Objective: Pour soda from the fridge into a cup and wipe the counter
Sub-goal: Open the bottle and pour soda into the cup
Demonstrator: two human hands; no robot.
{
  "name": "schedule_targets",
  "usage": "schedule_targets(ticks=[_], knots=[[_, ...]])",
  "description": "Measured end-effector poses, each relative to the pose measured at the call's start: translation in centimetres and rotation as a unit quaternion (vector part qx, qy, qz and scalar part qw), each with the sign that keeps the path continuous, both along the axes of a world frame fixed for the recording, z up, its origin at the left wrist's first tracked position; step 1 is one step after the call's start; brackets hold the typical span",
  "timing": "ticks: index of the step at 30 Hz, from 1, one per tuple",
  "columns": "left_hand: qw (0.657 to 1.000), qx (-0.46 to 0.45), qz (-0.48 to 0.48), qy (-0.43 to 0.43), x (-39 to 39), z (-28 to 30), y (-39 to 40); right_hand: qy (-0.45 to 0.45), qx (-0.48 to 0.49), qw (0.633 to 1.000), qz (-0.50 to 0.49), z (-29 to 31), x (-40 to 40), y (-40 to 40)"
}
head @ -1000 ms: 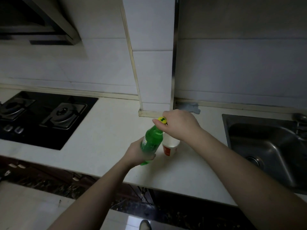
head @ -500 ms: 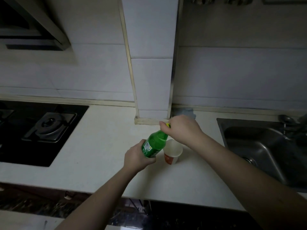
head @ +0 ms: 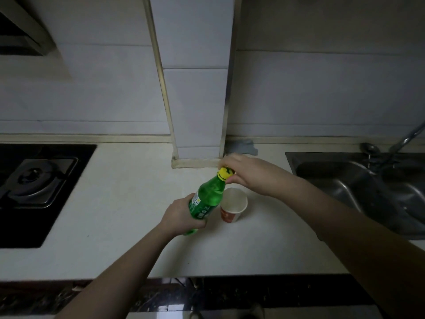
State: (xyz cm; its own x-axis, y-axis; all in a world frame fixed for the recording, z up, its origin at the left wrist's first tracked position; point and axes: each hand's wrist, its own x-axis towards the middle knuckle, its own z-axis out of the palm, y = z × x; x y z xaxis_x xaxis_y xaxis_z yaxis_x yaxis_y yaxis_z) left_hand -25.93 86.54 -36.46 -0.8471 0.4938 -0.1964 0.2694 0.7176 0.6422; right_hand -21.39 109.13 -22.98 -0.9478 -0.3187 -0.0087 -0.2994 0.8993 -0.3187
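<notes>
Left hand [head: 181, 215] wrapped round the lower body of a green bottle [head: 208, 199], fingers curled tight on the label, bottle tilted with its neck up and to the right. Right hand [head: 248, 174] pinching the yellow cap [head: 225, 174], fingertips closed on its rim. Just beside the bottle, upright on the white counter [head: 128, 203]: a paper cup [head: 233, 207], mouth open. To the left, a black hob [head: 34, 187]; to the right, a steel sink [head: 368, 187] with tap [head: 404, 140]. Behind the right hand, against the wall, a grey cloth [head: 245, 146].
</notes>
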Motion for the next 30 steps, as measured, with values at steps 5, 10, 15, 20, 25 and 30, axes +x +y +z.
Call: schedule_targets(ticks=[5,10,15,20,25,30], knots=[[1.000,-0.016,0.020,-0.007,0.1,-0.5,0.5,-0.028,-0.127,0.991,0.016,-1.6,-0.1,1.1],[0.999,-0.033,0.034,-0.024,0.5,-0.8,1.3,0.030,-0.214,0.976,0.001,-3.1,-0.5,0.3],[0.997,-0.058,0.042,-0.027,0.9,-1.1,1.3,0.032,-0.223,0.974,-0.016,-4.6,-1.3,0.9],[0.995,-0.065,0.061,-0.033,1.3,-1.7,1.1,-0.026,-0.119,0.987,-0.105,-5.5,-2.4,2.3],[0.993,-0.090,0.066,-0.044,1.6,-1.9,1.1,-0.041,-0.135,0.988,-0.058,-6.0,-2.6,3.1],[0.990,-0.123,0.064,-0.040,1.6,-2.3,0.7,-0.012,-0.215,0.974,-0.071,-7.0,-1.9,5.3]])
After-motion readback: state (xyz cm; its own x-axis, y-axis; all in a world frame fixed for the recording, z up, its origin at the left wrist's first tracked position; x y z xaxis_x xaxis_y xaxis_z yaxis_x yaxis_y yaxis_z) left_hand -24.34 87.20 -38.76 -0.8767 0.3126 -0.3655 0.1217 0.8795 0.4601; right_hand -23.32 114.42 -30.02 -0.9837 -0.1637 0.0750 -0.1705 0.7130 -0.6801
